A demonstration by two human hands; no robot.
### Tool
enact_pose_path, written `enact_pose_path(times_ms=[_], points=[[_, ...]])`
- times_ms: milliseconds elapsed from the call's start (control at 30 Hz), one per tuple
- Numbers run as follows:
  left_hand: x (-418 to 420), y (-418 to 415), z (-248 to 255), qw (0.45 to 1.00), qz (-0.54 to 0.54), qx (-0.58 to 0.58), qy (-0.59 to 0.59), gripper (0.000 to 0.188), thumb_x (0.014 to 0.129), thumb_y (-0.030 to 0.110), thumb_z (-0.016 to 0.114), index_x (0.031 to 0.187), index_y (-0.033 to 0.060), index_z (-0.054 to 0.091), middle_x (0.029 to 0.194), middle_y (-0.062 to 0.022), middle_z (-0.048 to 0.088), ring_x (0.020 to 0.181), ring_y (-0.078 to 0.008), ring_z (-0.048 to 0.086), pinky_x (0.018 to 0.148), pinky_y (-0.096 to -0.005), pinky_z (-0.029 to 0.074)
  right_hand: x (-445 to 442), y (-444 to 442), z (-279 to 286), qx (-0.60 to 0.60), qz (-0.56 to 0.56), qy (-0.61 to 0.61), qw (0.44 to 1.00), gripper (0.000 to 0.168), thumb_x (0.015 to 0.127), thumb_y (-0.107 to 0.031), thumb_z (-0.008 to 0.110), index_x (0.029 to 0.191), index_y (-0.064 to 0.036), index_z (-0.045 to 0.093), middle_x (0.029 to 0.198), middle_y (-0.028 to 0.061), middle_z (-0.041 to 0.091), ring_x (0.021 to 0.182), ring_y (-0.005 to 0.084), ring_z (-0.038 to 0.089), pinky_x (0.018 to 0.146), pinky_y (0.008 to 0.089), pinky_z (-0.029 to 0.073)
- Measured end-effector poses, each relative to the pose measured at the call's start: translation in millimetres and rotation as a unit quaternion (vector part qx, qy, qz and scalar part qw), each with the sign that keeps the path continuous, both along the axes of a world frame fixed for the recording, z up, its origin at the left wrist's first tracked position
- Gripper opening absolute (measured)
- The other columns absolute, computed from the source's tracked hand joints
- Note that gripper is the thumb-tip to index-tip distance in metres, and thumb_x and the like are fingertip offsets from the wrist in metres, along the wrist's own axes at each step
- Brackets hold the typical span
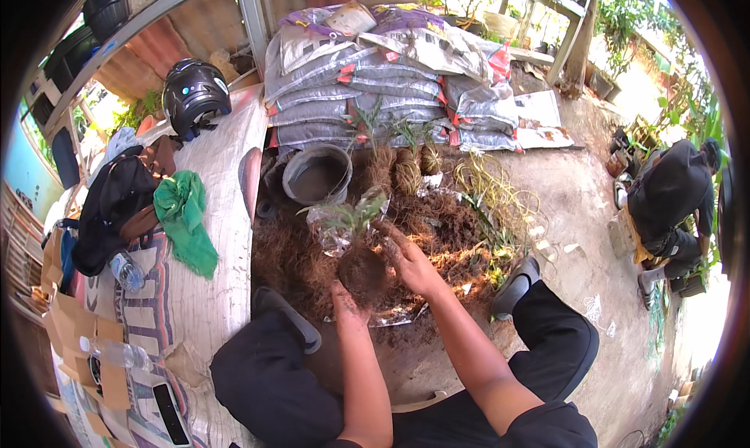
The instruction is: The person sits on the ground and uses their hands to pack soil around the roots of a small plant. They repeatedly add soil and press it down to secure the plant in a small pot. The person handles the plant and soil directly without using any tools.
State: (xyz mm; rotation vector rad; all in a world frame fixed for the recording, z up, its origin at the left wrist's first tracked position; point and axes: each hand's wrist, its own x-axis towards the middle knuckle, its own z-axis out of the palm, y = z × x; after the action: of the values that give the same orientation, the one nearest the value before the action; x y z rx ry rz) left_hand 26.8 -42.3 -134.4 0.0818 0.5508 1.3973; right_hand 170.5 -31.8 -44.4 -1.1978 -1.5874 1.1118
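Observation:
My left hand holds from below a round, dark root ball, from which a small green leafy plant rises. My right hand is raised at the right side of the ball, its fingers apart; whether it touches the ball is unclear. Under and around both hands lies a heap of reddish-brown coconut fibre. Behind it stand several fibre-wrapped plant balls, with a black plastic pot holding dark contents to their left. Yellowish twine or strips lie in a tangle to the right.
Stacked filled sacks stand behind the heap. At left, a sack-covered surface bears a helmet, green cloth, plastic bottles, cardboard and a phone. Another person bends over plants at right.

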Motion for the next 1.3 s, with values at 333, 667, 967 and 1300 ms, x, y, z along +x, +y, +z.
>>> enact_pose_path(times_ms=[333, 667, 967, 1300], points=[[12, -4, -1, 0.997, -0.070, 0.037, 0.011, 0.043, 0.097, 0.040, 0.045, 0.116, 0.0042, 0.060, 0.106, -0.0092, 0.068, 0.099, -0.0224, 0.065, 0.089, -0.0369, 0.051, -4, -6, -28, -0.122, -0.010, 0.027, 0.992, 0.063, 0.102, -0.042, 0.037, 0.145, 0.004, 0.032, 0.149, 0.0215, 0.036, 0.141, 0.0308, 0.030, 0.116, 0.0386, 0.022], [16, -13, 32, 0.994, -0.077, 0.069, -0.037, 0.042, 0.097, 0.043, 0.046, 0.116, 0.0076, 0.060, 0.106, -0.0073, 0.066, 0.093, -0.0216, 0.066, 0.077, -0.0382, 0.056, -10, -25, 4, 0.112, 0.027, -0.075, 0.990, 0.041, 0.091, -0.020, 0.058, 0.124, 0.004, 0.056, 0.130, 0.0236, 0.053, 0.122, 0.0369, 0.050, 0.107, 0.0405, 0.036], [7, -16, 45, 0.989, -0.100, 0.104, -0.036, 0.051, 0.098, 0.045, 0.041, 0.129, 0.0072, 0.055, 0.115, -0.0089, 0.065, 0.097, -0.0241, 0.064, 0.086, -0.0396, 0.053, -15, -31, 15, 0.155, 0.014, -0.077, 0.985, 0.040, 0.088, -0.018, 0.061, 0.123, 0.001, 0.058, 0.131, 0.0230, 0.053, 0.125, 0.0393, 0.045, 0.108, 0.0438, 0.033], [14, -18, 49, 0.995, -0.058, 0.076, -0.019, 0.053, 0.094, 0.046, 0.045, 0.128, 0.0060, 0.055, 0.119, -0.0111, 0.061, 0.108, -0.0264, 0.059, 0.095, -0.0403, 0.047, -19, -33, 33, 0.174, 0.030, -0.107, 0.979, 0.043, 0.087, -0.020, 0.066, 0.123, 0.001, 0.058, 0.126, 0.0230, 0.055, 0.121, 0.0384, 0.049, 0.103, 0.0420, 0.038]])
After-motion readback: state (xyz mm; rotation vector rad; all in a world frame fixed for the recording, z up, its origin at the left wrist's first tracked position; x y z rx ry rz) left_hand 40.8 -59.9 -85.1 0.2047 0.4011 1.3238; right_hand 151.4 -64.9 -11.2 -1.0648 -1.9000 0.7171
